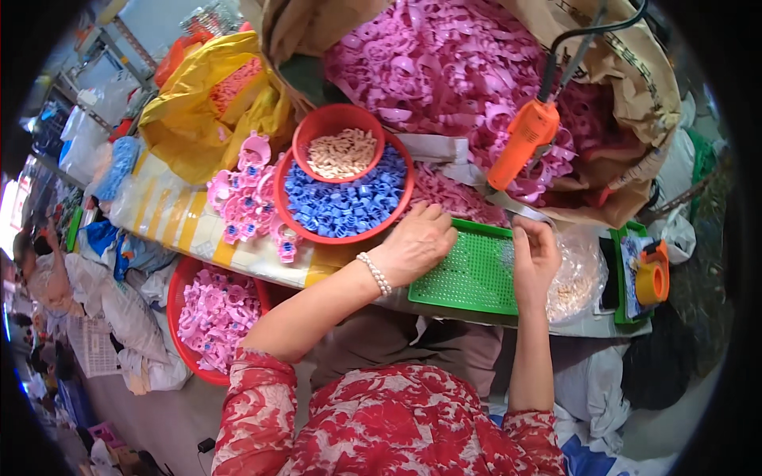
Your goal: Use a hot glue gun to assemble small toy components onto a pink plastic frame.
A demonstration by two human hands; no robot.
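My left hand (417, 244), with a beaded bracelet at the wrist, bends its fingers down beside a heap of small pink plastic parts (454, 197), at the left end of a shallow green perforated tray (460, 278). Whatever its fingers pinch is hidden under them. Over the tray's right end, my right hand (537, 255) is raised with thumb and fingers curled together; I cannot make out what is between them. Small silvery pieces (507, 255) lie in the tray next to it. An orange electric screwdriver (524, 143) hangs on a black cord just above.
A paper sack (647, 151) of pink parts stands behind. Left of centre, a red bowl (278, 202) of blue pieces carries a smaller red bowl (298, 143) of beige pieces. Pink assemblies (238, 198) lie beside them. A red basin (176, 317) sits lower left; orange tape (651, 282) stands right.
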